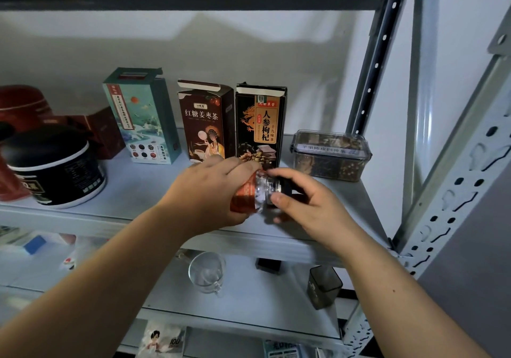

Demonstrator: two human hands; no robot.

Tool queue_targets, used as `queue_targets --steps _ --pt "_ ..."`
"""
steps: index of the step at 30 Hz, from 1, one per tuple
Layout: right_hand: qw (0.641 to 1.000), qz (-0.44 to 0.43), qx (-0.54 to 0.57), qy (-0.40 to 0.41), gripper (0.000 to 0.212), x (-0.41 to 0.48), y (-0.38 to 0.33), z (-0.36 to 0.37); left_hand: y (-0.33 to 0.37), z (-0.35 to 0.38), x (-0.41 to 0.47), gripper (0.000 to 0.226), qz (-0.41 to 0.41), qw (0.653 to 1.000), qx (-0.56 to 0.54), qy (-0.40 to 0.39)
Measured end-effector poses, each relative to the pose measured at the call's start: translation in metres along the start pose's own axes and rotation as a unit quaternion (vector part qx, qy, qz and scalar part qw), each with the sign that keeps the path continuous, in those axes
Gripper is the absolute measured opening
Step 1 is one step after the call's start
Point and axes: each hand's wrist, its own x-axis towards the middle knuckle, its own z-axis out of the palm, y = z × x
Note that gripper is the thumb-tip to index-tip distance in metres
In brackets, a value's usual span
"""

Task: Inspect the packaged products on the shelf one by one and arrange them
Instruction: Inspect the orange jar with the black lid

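Just before the black box [260, 125], the jar [243, 194] lies tipped sideways, left hand [210, 191] wrapped round its body, right hand [307, 200] pinching its lid [287, 185]. Should the lid loosen, contents could spill beside that box.

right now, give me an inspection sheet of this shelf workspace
surface: pale metal shelf, products standing on it
job's things: red-labelled jar held on its side over the front edge; teal box, brown box and black box upright in a row behind; clear tub to their right; black tin and red box at left
clutter: glass cup and dark container on the lower shelf
hands: left hand grips the jar's body; right hand holds its black cap end
cables: nothing seen
surroundings: perforated grey upright at right; pale wall behind
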Motion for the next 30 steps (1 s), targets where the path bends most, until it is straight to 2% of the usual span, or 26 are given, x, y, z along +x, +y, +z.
queue_targets --steps 2,4,5,8,11,19,20,22,24,26,28,30 --pt "0.999 -0.031 0.03 0.027 0.039 -0.002 0.006 -0.002 0.001 0.001 0.0 0.083 -0.06 0.994 -0.096 -0.003" --pt "0.993 -0.022 0.107 0.038 0.039 -0.003 0.01 -0.003 0.0 0.004 0.001 0.089 -0.138 0.964 -0.228 -0.011" --pt "0.99 -0.015 0.135 0.04 0.041 -0.004 0.011 -0.003 0.0 0.008 0.001 0.092 -0.151 0.949 -0.277 0.0" --pt "0.989 0.008 0.137 0.053 0.043 -0.005 0.01 -0.002 -0.002 0.028 -0.004 0.091 -0.118 0.925 -0.354 0.069" --pt "0.989 0.008 0.136 0.056 0.042 -0.005 0.008 0.001 0.001 0.045 -0.01 0.091 -0.122 0.908 -0.39 0.092" --pt "0.996 -0.008 0.083 0.036 0.042 -0.007 0.009 0.001 0.005 0.049 -0.014 0.089 -0.11 0.909 -0.371 0.154" --pt "0.997 -0.023 0.056 0.036 0.042 -0.008 0.009 0.002 0.006 0.049 -0.014 0.088 -0.097 0.915 -0.358 0.16" --pt "0.992 -0.089 -0.07 0.058 0.044 -0.011 0.011 0.001 0.009 0.05 -0.013 0.084 -0.066 0.922 -0.341 0.173" --pt "0.958 -0.177 -0.212 0.074 0.047 -0.014 0.017 0.003 0.01 0.053 -0.011 0.071 -0.044 0.925 -0.324 0.192" --pt "0.918 -0.243 -0.308 0.058 0.048 -0.018 0.026 0.007 0.012 0.055 -0.011 0.063 -0.046 0.927 -0.314 0.201" --pt "0.884 -0.272 -0.375 0.052 0.044 -0.019 0.033 0.011 0.013 0.054 -0.011 0.062 -0.056 0.927 -0.314 0.196" --pt "0.867 -0.272 -0.411 0.069 0.041 -0.019 0.037 0.013 0.013 0.053 -0.012 0.063 -0.065 0.928 -0.316 0.188"
